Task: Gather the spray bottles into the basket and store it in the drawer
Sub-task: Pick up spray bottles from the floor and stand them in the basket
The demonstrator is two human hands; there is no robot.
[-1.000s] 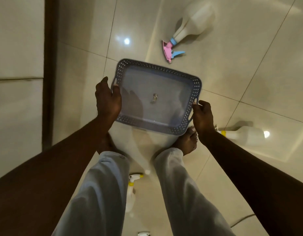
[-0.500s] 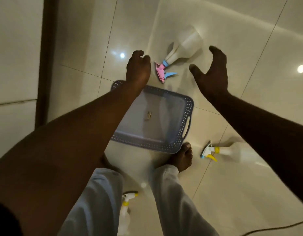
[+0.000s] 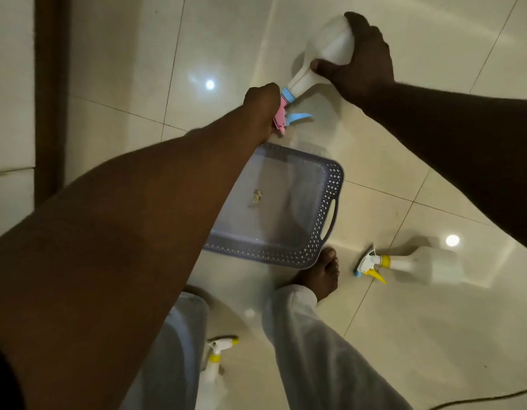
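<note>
Here, line by line:
Right hand [image 3: 361, 62]: fingers wrapped over the fat white body of the pink-and-blue spray bottle [image 3: 324, 59], thumb underneath, closed on it
Left hand [image 3: 262, 103]: closed round the same bottle's pink spray head; its fingertips are hidden behind the knuckles, so how tight the grip is cannot be told
Bottle's place: on or just off the floor [image 3: 434, 335] beyond the basket; which of the two cannot be made out
Basket [image 3: 324, 202]: grey, perforated, on the floor nearer the body than both sets of fingers; its left part is hidden by the left forearm; a small scrap lies inside
Yellow-trigger bottle [image 3: 404, 266]: lying flat, well to the near side of the right fingers, blurred body
Third bottle [image 3: 215, 365]: between the trouser legs, lower part cut off
</note>
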